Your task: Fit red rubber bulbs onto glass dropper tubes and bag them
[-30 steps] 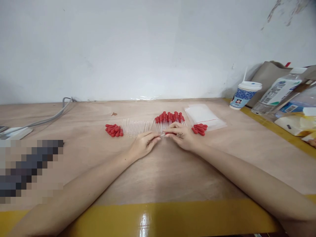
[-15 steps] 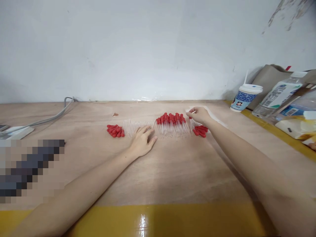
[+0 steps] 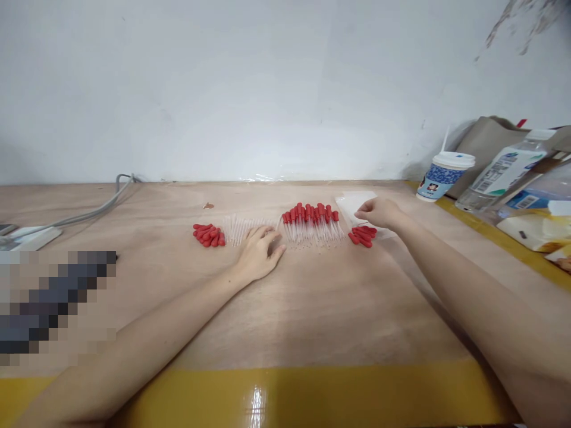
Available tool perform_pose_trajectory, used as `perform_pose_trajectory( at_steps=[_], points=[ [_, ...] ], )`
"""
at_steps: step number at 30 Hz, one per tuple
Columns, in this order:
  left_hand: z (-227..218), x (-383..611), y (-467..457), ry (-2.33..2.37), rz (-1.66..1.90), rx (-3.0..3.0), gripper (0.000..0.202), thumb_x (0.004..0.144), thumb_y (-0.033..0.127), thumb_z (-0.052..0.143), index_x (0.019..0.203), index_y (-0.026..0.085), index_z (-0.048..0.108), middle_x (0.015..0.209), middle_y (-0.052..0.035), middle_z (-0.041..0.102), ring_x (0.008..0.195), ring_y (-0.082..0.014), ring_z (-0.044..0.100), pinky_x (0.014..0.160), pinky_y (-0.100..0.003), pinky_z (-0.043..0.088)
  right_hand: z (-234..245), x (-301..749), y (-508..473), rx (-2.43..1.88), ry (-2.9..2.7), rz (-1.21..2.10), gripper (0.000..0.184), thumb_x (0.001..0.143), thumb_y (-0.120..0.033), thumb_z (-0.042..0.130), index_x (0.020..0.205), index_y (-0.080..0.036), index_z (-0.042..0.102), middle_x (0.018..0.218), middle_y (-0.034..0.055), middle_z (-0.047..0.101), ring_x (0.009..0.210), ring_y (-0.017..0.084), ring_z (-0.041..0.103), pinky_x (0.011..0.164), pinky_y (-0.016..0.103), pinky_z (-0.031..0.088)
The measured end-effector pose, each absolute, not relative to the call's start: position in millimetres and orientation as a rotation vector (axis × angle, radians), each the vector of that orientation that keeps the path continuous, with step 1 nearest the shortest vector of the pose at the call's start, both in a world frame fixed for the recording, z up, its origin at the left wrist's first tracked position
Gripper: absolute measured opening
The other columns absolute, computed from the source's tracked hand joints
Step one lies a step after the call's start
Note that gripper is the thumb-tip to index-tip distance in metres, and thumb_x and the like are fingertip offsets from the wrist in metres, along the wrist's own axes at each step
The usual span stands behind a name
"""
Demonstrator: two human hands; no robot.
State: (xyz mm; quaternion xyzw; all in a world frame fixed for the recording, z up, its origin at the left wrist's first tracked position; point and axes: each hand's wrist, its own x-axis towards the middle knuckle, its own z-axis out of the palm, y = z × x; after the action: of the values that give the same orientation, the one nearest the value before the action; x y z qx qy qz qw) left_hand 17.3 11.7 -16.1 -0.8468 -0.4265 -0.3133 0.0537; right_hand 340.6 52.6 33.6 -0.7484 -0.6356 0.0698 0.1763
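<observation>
My left hand lies over the right end of a row of clear thin tubes, fingers apart and partly covering them. Right of it is a row of droppers with red rubber bulbs at the far end and clear stems pointing towards me. My right hand hovers just beyond a small pile of loose red bulbs. Its fingers are bent and drawn together, and nothing shows in them. Another pile of red bulbs sits at the left end of the clear tubes.
A white sheet lies under my right hand. At the right stand a paper cup with a straw, a plastic bottle and several packages. A grey cable runs at the left, and a small brown scrap lies near the wall.
My right hand has let go of a red-bulbed dropper at the right end of the row and moved right, towards the loose bulbs. My left hand has barely moved.
</observation>
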Motion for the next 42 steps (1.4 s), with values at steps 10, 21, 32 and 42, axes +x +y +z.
perform_pose_trajectory(
  at_steps=[10,21,32,42],
  points=[
    [3,47,57,-1.776,-0.734,-2.275,0.025,0.073,0.037,0.056,0.079,0.014,0.063,0.109,-0.0202,0.052,0.103,-0.0380,0.043,0.084,-0.053,0.034,31,372,40,-2.033,-1.838,0.611,0.010,0.060,-0.027,0.070,0.062,-0.018,0.066,0.063,0.0040,0.066,0.060,0.016,0.058,0.054,0.027,0.046],
    [9,61,69,-1.846,-0.531,-2.105,0.027,0.069,0.033,0.058,0.067,0.007,0.064,0.093,-0.0242,0.056,0.099,-0.0423,0.044,0.076,-0.053,0.038,40,362,36,-2.069,-1.774,0.646,0.009,0.059,-0.021,0.072,0.064,-0.018,0.065,0.063,0.0037,0.066,0.060,0.016,0.059,0.054,0.026,0.047],
    [15,10,30,-1.288,-0.875,-2.605,0.017,0.088,0.022,0.036,0.092,0.014,0.051,0.075,-0.0075,0.059,0.068,-0.0200,0.054,0.064,-0.034,0.046,33,303,22,-1.612,-1.882,0.467,0.021,0.079,-0.020,0.051,0.092,-0.018,0.067,0.079,0.0045,0.068,0.073,0.018,0.060,0.069,0.031,0.047],
    [-19,-6,11,-0.908,-1.075,-2.726,0.025,0.087,0.012,0.040,0.105,0.016,0.057,0.095,-0.0066,0.064,0.085,-0.0159,0.061,0.073,-0.028,0.051,-13,220,-19,-1.061,-2.007,0.098,0.017,0.084,-0.016,0.046,0.094,-0.018,0.060,0.088,0.0071,0.058,0.085,0.018,0.053,0.078,0.035,0.045]
  ],
)
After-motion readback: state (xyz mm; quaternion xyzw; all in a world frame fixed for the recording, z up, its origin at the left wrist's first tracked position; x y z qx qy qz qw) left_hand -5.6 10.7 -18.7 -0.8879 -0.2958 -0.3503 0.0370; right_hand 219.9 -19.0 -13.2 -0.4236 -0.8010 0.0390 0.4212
